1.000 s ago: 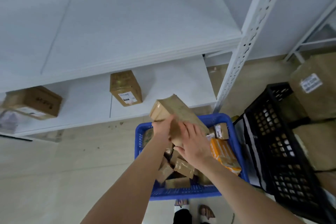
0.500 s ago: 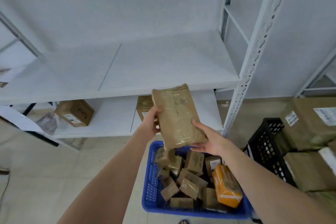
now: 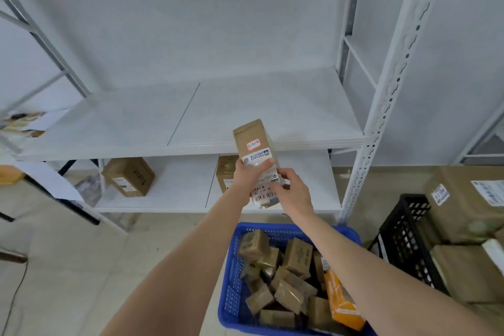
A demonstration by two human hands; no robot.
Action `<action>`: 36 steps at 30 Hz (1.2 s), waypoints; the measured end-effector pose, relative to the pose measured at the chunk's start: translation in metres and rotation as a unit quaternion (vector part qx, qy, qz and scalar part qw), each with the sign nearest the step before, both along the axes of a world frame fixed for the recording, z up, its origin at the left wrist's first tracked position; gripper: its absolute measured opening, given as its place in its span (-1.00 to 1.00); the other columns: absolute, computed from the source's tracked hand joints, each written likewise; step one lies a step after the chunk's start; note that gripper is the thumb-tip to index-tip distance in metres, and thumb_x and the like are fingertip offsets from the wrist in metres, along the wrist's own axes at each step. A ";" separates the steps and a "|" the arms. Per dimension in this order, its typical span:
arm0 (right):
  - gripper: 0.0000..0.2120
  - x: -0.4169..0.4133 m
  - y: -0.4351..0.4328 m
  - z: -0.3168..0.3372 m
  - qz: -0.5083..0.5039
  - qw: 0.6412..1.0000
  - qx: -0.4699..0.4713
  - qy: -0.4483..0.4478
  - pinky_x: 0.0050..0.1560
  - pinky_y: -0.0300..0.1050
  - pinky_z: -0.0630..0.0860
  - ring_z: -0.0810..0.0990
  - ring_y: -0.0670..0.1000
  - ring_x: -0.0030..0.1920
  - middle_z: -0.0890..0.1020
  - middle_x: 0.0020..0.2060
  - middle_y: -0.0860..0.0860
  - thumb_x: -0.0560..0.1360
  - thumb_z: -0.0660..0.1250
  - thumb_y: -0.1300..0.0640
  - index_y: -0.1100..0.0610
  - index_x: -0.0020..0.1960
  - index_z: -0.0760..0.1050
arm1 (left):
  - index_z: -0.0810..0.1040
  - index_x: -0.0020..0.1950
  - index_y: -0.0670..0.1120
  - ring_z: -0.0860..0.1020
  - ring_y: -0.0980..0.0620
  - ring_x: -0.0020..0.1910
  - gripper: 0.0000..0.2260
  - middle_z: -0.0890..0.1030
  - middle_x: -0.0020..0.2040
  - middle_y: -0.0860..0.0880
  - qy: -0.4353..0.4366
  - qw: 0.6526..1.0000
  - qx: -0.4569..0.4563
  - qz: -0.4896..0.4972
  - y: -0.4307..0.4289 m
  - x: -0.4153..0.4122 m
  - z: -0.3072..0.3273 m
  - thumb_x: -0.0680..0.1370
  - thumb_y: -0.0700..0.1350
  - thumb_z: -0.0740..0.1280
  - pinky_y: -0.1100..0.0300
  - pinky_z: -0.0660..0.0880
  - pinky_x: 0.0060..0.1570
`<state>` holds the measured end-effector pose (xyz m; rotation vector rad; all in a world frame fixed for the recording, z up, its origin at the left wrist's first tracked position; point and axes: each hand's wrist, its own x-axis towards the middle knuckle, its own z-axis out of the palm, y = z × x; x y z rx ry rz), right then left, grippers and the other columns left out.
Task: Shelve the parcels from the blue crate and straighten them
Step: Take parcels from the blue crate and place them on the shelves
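**Desk:** Where is the parcel right now?

**Operator:** I see the parcel (image 3: 255,150) at the centre of the frame, held up in the air between both hands. It stands on end, tilted a little. Its top end crosses the front edge of the middle shelf (image 3: 272,112), and its lower end hangs in front of the lower shelf (image 3: 180,188). The labelled face is towards me, with a small red-bordered tag above a white shipping label.

**Desk:** And the hands?

**Operator:** My left hand (image 3: 249,174) grips the parcel's left side, thumb laid across the label. My right hand (image 3: 296,191) grips the lower right edge, with the fingers curled round it and the thumb on the front. The parcel touches neither shelf that I can see.

**Desk:** The crate?

**Operator:** The blue crate (image 3: 233,275) sits on the floor at lower centre, directly beneath my forearms and well below the parcel. Inside it lies a jumble of small brown parcels (image 3: 297,256), with one orange packet (image 3: 343,305) against the right side.

**Desk:** Anything already shelved?

**Operator:** There are two brown boxes on the lower shelf. One box (image 3: 128,177) is at centre left. The second box (image 3: 226,169) is just behind my left hand, partly hidden by it. A black crate (image 3: 403,237) stands at the lower right, beside large cartons (image 3: 463,213).
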<state>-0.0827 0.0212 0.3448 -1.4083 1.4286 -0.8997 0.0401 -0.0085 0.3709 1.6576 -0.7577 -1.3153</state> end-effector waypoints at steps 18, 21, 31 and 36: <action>-0.37 -0.016 -0.016 0.027 -0.072 0.926 0.297 -0.222 0.22 0.19 0.44 0.45 0.24 0.28 0.37 0.38 0.12 0.52 0.24 -0.27 0.03 0.46 0.24 | 0.26 0.33 -0.06 0.58 -0.08 0.03 -0.32 0.55 0.14 -0.11 -0.030 0.992 -0.057 0.112 -0.011 -0.011 0.032 0.31 -0.02 0.51 0.06 0.52 -0.10; -0.18 -0.023 -0.015 0.027 -0.057 0.856 0.367 -0.361 0.21 0.32 0.40 0.45 0.37 0.27 0.31 0.40 0.24 0.39 0.33 -0.37 -0.05 0.51 0.13 | 0.40 0.24 -0.09 0.61 -0.06 -0.09 -0.42 0.62 -0.02 -0.10 0.120 0.979 -0.005 0.165 -0.013 -0.013 0.043 0.30 0.09 0.46 0.14 0.51 -0.22; -0.49 -0.042 -0.045 0.059 -0.135 0.912 0.201 -0.330 -0.24 -0.07 0.59 0.63 0.09 0.02 0.62 0.11 0.08 0.38 0.44 0.01 0.04 0.29 0.42 | 0.14 0.52 -0.11 0.46 -0.19 0.25 -0.26 0.42 0.36 -0.17 -0.045 0.988 -0.006 0.149 -0.007 0.015 0.037 0.45 0.10 0.39 -0.03 0.43 0.19; -0.46 -0.054 -0.053 0.069 -0.048 0.928 0.219 -0.297 -0.03 -0.01 0.59 0.65 0.14 0.02 0.68 0.00 0.16 0.43 0.34 -0.28 0.10 0.20 0.52 | 0.42 0.38 0.03 0.56 -0.14 0.08 -0.52 0.56 0.19 -0.10 -0.004 0.994 0.039 0.098 0.000 0.042 0.039 0.48 0.08 0.38 -0.12 0.51 0.13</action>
